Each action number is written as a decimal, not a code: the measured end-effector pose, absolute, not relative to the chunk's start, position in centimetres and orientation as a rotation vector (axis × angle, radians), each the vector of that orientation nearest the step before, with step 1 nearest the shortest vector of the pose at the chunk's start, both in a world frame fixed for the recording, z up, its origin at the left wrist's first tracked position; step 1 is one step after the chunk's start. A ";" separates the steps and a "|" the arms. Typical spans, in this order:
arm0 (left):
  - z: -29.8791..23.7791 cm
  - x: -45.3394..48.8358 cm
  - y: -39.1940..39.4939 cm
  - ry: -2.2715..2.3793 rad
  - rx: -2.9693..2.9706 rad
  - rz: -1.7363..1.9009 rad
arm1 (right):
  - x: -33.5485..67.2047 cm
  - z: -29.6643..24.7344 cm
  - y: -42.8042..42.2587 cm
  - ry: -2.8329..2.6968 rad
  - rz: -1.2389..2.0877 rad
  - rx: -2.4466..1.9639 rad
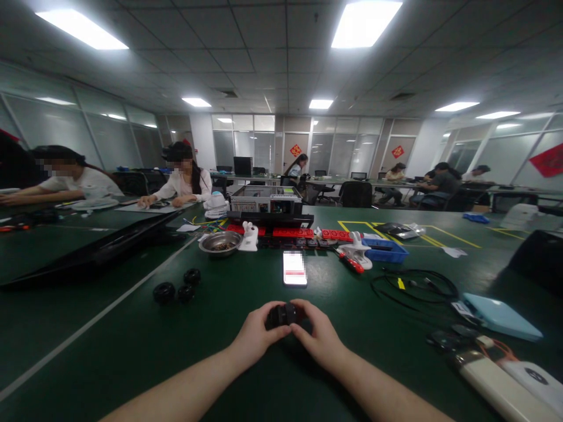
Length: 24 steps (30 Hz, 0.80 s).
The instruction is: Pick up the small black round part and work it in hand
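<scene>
A small black round part [282, 315] sits between both my hands just above the green table [132, 346]. My left hand [256, 335] grips its left side with curled fingers. My right hand [317, 334] closes over its right side and top. Three similar black round parts [178, 286] lie on the table to the left. A phone [294, 268] with a lit screen lies flat just beyond my hands.
A metal bowl [220, 242], a white holder [250, 236], a red strip [308, 233], a blue tray [385, 249] and an open computer case [266, 202] stand further back. Black cables [416, 284], a light blue box [499, 315] and white devices [505, 381] lie right. Other people sit at the left.
</scene>
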<state>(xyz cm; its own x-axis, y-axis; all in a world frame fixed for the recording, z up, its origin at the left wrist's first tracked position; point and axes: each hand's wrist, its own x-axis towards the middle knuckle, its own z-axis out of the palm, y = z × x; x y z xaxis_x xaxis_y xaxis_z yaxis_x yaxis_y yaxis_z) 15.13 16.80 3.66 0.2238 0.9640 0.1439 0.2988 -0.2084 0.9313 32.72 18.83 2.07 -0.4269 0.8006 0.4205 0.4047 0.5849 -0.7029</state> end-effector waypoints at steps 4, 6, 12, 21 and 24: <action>3.1 15.1 17.2 1.139 1.633 1.046 | 32.9 2.2 18.4 -2.137 0.477 -0.905; 3.1 15.1 17.2 1.148 1.616 1.044 | 32.8 2.3 18.2 -2.153 0.447 -0.889; 3.9 15.3 16.9 1.178 1.594 1.090 | 32.6 2.3 18.1 -2.062 0.565 -0.909; 3.9 15.2 16.7 1.309 1.820 1.046 | 32.4 1.9 19.4 -2.009 0.726 -1.092; 4.1 15.1 16.5 1.317 1.819 1.007 | 32.4 2.1 19.3 -2.037 0.710 -1.093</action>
